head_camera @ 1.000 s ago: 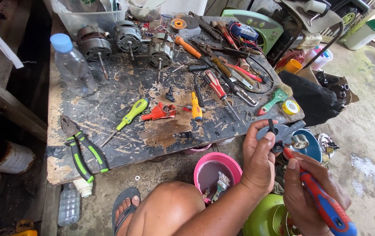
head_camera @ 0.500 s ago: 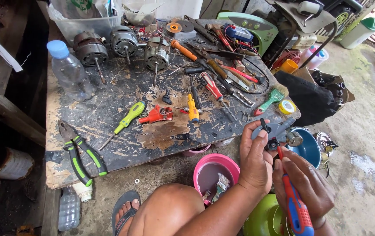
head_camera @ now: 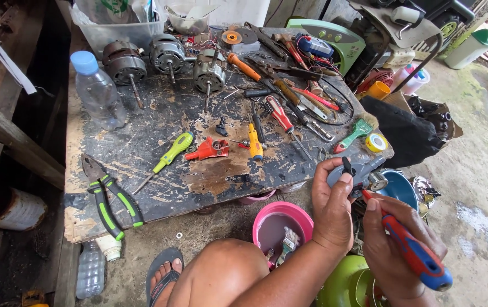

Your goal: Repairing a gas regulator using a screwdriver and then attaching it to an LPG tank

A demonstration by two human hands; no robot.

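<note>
My left hand [head_camera: 332, 207] grips a small grey plastic-and-metal part [head_camera: 358, 173] just off the near right corner of the worn workbench [head_camera: 141, 153]. My right hand [head_camera: 395, 244] holds a red-and-blue-handled screwdriver [head_camera: 412, 250], its tip set against the part. Both hands sit above a pink bucket [head_camera: 281, 224] and a green bowl [head_camera: 343, 284]. My bare knee [head_camera: 221, 273] is below them.
The bench carries three electric motors [head_camera: 167, 54], a plastic water bottle [head_camera: 97, 91], green-handled pliers [head_camera: 110, 199], a green screwdriver [head_camera: 167, 159], a red part [head_camera: 209, 149], several more screwdrivers, a yellow tape roll [head_camera: 376, 142]. A blue bowl [head_camera: 400, 187] and black bag [head_camera: 406, 133] stand right.
The view has shifted slightly. My hands stay together on the grey part, and the screwdriver handle has tilted lower and further right.
</note>
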